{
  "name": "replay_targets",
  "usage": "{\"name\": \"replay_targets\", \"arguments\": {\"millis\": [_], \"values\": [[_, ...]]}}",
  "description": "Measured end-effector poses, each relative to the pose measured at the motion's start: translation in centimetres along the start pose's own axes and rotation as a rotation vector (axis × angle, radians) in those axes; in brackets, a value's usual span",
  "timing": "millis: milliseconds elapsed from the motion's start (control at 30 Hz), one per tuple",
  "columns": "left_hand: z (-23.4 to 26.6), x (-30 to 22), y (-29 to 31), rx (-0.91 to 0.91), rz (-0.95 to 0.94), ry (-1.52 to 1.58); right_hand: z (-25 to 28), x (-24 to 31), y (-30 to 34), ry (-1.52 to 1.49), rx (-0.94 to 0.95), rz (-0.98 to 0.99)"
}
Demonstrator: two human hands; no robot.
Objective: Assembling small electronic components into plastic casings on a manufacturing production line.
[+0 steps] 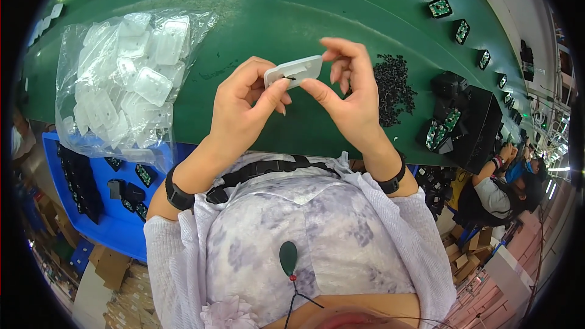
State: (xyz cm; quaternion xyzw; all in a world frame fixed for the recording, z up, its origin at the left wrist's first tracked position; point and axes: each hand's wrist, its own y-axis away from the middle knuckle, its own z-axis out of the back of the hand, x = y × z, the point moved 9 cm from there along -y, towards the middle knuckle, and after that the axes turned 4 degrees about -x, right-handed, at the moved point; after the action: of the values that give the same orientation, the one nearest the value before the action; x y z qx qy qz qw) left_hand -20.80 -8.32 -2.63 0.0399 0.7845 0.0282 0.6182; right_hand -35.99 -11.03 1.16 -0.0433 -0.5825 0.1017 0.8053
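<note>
The left hand (247, 91) pinches the plate (309, 68) above the bench's (292, 137) near edge, thumb at a black part (292, 78); the right hand (353, 94) curves round the other end, its grip unclear; best, I judge, to back the plate firmly and press squarely.

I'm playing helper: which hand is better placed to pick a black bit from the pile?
Probably the right hand: it's nearer the pile of black bits, while the left hand is farther away and grips the white plate.
</note>
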Motion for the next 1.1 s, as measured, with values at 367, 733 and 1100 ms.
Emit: {"name": "replay_targets", "arguments": {"millis": [367,733,1100], "values": [[-2.2,0.6,-0.9,0.191,0.148,0.037,-0.1,-2.4,-0.5,-0.123,0.153,-0.262],[0.3,-2.3,-8.2,-0.016,-0.262,-0.966,21.1,-5.8,-16.0,1.422,-0.439,-0.226],[-0.7,-1.5,-3.3,-0.072,-0.528,-1.288,11.6,-8.0,-11.6,-0.036,-0.063,0.009]]}}
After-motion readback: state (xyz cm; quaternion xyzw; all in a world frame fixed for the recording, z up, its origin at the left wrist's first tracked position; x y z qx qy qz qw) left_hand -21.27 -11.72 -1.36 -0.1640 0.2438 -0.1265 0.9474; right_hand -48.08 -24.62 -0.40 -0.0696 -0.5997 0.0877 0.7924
